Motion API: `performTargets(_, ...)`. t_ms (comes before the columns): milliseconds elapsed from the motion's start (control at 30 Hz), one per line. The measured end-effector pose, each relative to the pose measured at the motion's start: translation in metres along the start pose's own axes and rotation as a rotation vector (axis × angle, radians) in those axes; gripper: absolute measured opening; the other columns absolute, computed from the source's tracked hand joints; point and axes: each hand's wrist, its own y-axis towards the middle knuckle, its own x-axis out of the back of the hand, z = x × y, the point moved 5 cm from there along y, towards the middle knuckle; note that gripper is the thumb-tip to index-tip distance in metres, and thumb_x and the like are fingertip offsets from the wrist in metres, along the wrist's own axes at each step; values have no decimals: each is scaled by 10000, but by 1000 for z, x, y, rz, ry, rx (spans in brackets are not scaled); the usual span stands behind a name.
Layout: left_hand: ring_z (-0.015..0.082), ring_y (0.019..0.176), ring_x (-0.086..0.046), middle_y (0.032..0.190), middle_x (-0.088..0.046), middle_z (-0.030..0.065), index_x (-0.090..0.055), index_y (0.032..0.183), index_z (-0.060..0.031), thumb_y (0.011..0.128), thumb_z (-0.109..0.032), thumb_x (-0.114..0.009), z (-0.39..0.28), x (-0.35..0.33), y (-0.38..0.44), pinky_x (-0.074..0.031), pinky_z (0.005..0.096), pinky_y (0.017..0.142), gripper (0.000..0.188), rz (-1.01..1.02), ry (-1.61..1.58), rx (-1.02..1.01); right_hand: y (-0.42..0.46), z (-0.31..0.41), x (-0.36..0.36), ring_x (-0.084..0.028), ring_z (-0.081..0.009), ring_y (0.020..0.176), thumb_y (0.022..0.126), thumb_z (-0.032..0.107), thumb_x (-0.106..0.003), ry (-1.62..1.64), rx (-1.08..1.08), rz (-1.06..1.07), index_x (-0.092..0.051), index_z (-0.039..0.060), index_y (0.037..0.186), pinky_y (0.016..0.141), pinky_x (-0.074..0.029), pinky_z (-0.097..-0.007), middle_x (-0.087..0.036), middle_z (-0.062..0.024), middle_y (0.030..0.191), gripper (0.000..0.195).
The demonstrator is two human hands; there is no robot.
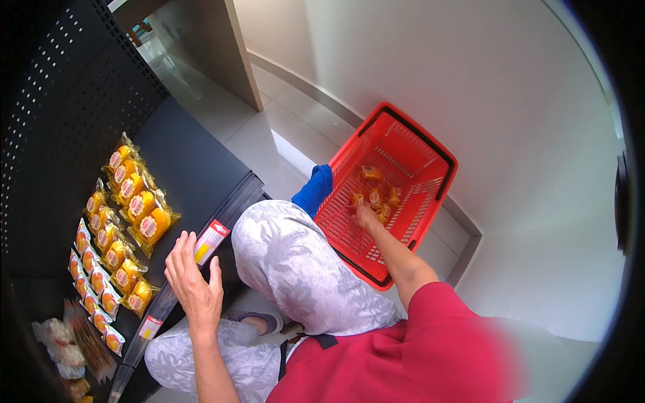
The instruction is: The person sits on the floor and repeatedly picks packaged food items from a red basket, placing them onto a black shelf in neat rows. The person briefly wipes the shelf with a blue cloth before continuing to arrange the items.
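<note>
My right hand (364,215) reaches down into a red plastic shopping basket (347,252) on the floor. Its fingers touch a small yellow packaged cake (357,198); whether they grip it is hard to see. Several more wrapped cakes (374,198) lie on the basket's slatted bottom, one of them (371,173) apart from the others. At the front edge of a dark metal shelf (191,146) hovers my left hand (196,282), empty, its thumb apart from the fingers. Rows of yellow cakes in clear wrappers (149,226) stand on that shelf, left of the hand.
White packets with an orange picture (109,302) and a bundle of thin brown sticks (90,337) share the shelf. Price tags (212,242) sit in its front strip. A blue cloth (316,190) lies against the basket's left rim. White walls (453,75) rise behind the basket.
</note>
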Motion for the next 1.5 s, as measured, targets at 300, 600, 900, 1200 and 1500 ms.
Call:
performTargets(300, 351, 1338, -457, 1448, -508, 157, -515, 1395, -29, 852, -94, -734, -4, 0, 2, -337, 483, 1120, 589, 3, -32, 5, -19, 14, 34, -661, -160, 792, 920, 281, -736, 647, 131, 97, -625, 101, 1181, 638, -514, -296, -678, -84, 887, 336)
performTargets(600, 356, 1307, -487, 1408, -540, 173, -542, 1381, -17, 912, -107, -688, 2, 9, -1, -367, 479, 1122, 499, -86, -232, -18, -163, 128, 226, -551, -105, 639, 904, 247, -645, 1468, 412, 187, -500, 143, 1157, 530, -482, -231, -642, -170, 1066, 309)
performTargets(900, 384, 1270, -538, 1457, -526, 201, -556, 1393, -36, 800, -66, -776, -32, 51, -20, -420, 462, 1095, 633, -315, -507, -353, -260, 251, 249, -533, -148, 405, 923, 280, -623, 1595, 668, 876, -492, 148, 1211, 467, -555, -265, -584, -451, 1203, 343)
performTargets(1200, 262, 1139, -637, 1274, -631, 124, -631, 1295, -42, 798, -3, -736, -8, 52, -38, -518, 365, 980, 509, -106, -825, -211, -290, 309, 190, -507, -133, 435, 1105, 488, -324, 1447, 480, 1103, -423, 44, 1427, 491, -539, -268, -683, -169, 826, 557)
performTargets(1500, 58, 909, -634, 1116, -694, 53, -569, 1307, -1, 955, -189, -728, 31, 25, -57, -508, 205, 672, 430, 267, -1464, 242, -303, 344, 196, -553, -63, 584, 1050, 320, -599, 1073, 687, 505, -577, 14, 1269, 505, -482, -218, -587, -4, 792, 377)
